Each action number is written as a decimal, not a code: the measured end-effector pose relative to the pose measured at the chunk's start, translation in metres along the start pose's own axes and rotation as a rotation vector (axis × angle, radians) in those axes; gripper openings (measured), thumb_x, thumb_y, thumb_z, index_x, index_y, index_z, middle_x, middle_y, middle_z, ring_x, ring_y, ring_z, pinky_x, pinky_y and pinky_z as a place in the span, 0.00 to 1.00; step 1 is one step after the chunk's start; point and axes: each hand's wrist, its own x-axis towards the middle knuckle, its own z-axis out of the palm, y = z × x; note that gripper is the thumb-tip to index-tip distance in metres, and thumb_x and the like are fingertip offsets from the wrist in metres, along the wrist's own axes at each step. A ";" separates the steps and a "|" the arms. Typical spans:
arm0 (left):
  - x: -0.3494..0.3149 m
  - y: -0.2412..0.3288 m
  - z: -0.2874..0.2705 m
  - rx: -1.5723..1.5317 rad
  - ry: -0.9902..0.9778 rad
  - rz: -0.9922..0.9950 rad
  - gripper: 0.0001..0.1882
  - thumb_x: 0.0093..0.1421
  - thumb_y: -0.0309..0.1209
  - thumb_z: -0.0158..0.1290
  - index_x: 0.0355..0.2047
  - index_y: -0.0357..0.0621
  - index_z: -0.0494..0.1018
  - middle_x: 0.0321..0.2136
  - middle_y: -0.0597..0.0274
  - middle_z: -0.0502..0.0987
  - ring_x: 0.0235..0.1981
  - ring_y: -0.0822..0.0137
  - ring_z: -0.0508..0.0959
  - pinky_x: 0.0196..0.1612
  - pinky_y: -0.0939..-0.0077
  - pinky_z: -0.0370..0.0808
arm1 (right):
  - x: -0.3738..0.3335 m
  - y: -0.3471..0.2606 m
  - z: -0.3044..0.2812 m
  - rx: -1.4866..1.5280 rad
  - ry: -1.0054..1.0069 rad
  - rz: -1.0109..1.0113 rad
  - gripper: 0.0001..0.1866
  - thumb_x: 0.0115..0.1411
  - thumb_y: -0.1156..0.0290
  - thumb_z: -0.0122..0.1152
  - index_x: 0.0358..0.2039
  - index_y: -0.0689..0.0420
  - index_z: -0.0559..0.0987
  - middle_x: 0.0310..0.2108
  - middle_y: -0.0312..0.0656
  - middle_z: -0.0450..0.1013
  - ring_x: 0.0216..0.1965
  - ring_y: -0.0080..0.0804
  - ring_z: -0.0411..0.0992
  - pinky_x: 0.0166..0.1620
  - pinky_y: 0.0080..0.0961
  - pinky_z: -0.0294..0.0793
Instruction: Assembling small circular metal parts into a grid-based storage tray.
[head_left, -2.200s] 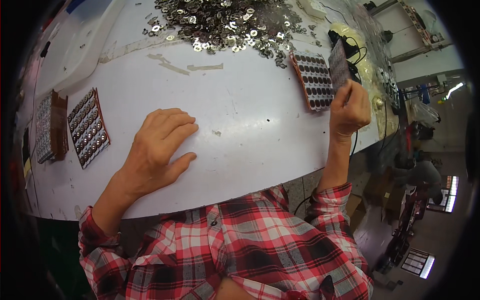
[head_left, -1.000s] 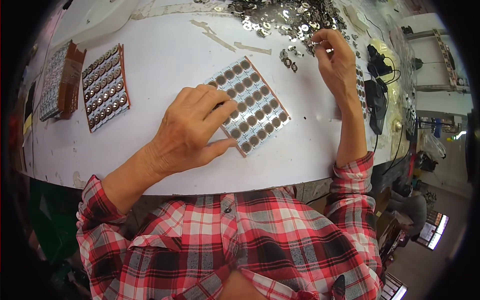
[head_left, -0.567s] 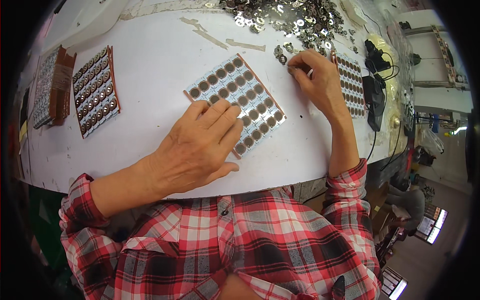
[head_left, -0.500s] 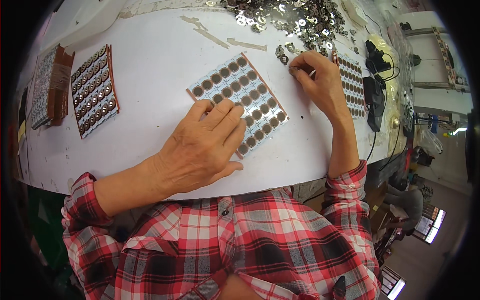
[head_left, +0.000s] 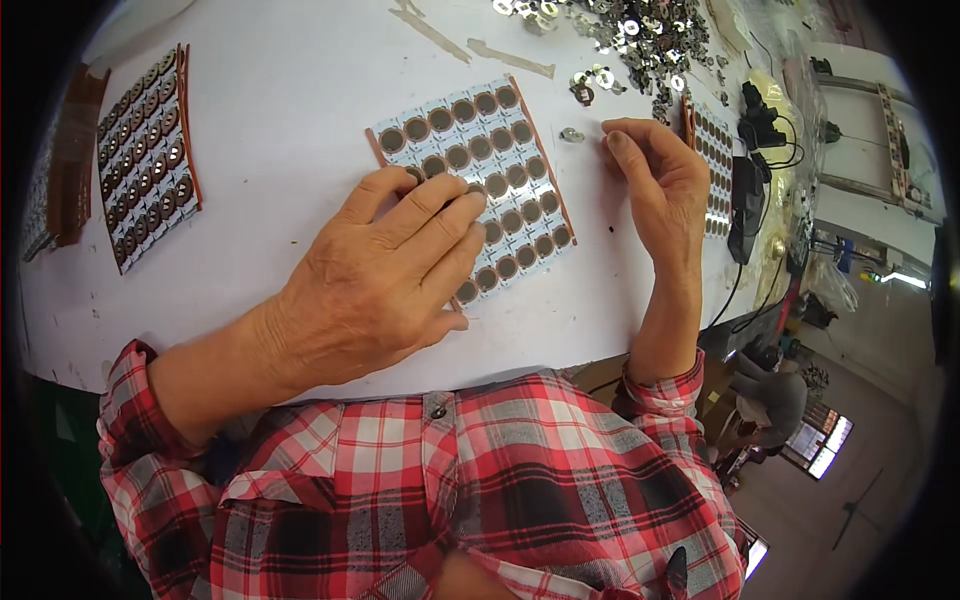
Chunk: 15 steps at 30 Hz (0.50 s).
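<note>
A light-blue circuit board panel point(head_left: 516, 213) with brown edge strips lies flat on the white table, carrying rows of round dark discs. My left hand point(head_left: 385, 265) rests over its lower left part, fingers spread and their tips touching the board. The hand hides several discs. To the panel's right, my right hand point(head_left: 660, 190) is held with thumb and forefinger apart and the other fingers curled, no object visible between them. A small shiny metal clip point(head_left: 571, 135) lies on the table just left of those fingertips, apart from them.
Loose metal clips point(head_left: 650, 40) form a pile at the far right. A panel fitted with metal clips point(head_left: 150, 160) leans at left, beside stacked panels point(head_left: 80, 160). Another panel point(head_left: 712, 165) and a black power strip point(head_left: 745, 205) with cables are at right. Tape strips point(head_left: 510, 58) mark the table.
My right hand has opened from a pinch near the loose clips, and one clip now lies beside its fingertips. My left hand stays on the panel. The whole view has shifted somewhat.
</note>
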 end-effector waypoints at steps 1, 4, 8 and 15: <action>0.001 -0.002 0.000 0.001 0.010 0.011 0.35 0.41 0.41 0.71 0.46 0.30 0.77 0.52 0.46 0.76 0.59 0.51 0.73 0.60 0.52 0.68 | 0.001 -0.003 0.001 0.006 -0.012 0.047 0.09 0.65 0.75 0.66 0.45 0.57 0.86 0.37 0.34 0.80 0.35 0.16 0.74 0.39 0.15 0.72; 0.002 -0.007 0.002 -0.025 0.021 0.016 0.37 0.37 0.38 0.71 0.47 0.31 0.76 0.55 0.44 0.75 0.58 0.49 0.74 0.59 0.49 0.69 | -0.001 -0.014 0.019 -0.122 -0.006 -0.145 0.08 0.64 0.75 0.67 0.43 0.57 0.86 0.36 0.31 0.79 0.32 0.16 0.72 0.36 0.15 0.70; -0.001 -0.003 -0.006 0.037 0.082 0.016 0.28 0.40 0.38 0.67 0.39 0.31 0.78 0.45 0.48 0.77 0.55 0.52 0.74 0.55 0.56 0.71 | 0.007 -0.025 0.025 -0.170 -0.051 -0.284 0.05 0.61 0.76 0.68 0.37 0.61 0.82 0.32 0.34 0.76 0.31 0.21 0.71 0.35 0.18 0.69; 0.000 0.011 0.024 0.146 0.198 0.191 0.27 0.49 0.50 0.65 0.35 0.37 0.78 0.40 0.53 0.74 0.52 0.53 0.70 0.58 0.46 0.62 | -0.012 -0.008 0.007 0.095 -0.029 -0.178 0.06 0.70 0.78 0.53 0.33 0.60 0.70 0.21 0.33 0.68 0.20 0.17 0.65 0.23 0.17 0.64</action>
